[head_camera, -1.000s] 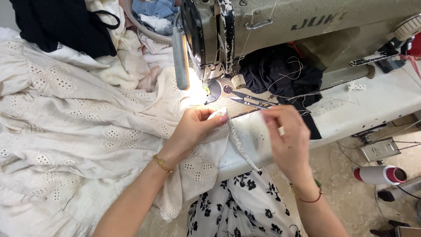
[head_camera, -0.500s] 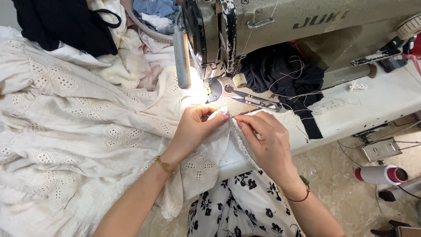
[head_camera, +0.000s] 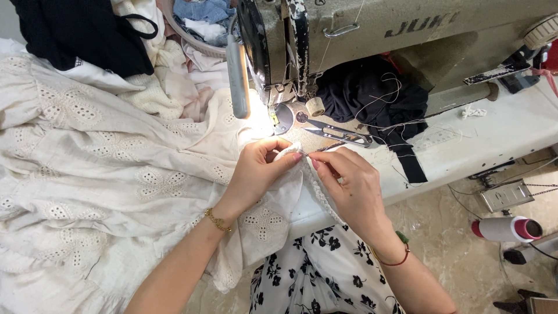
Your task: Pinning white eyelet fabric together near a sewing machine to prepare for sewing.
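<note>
Left hand [head_camera: 261,174] and right hand [head_camera: 349,186] both have a tight fingertip grip on the cream eyelet fabric [head_camera: 116,174], pinching its edge at the table [head_camera: 494,128] front. Thread snips [head_camera: 340,135] just behind, then the sewing machine [head_camera: 360,35].

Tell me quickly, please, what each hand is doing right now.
Left hand: closed, pinching the edge of the cream eyelet fabric.
Right hand: closed, pinching the same edge beside the left fingertips.
</note>
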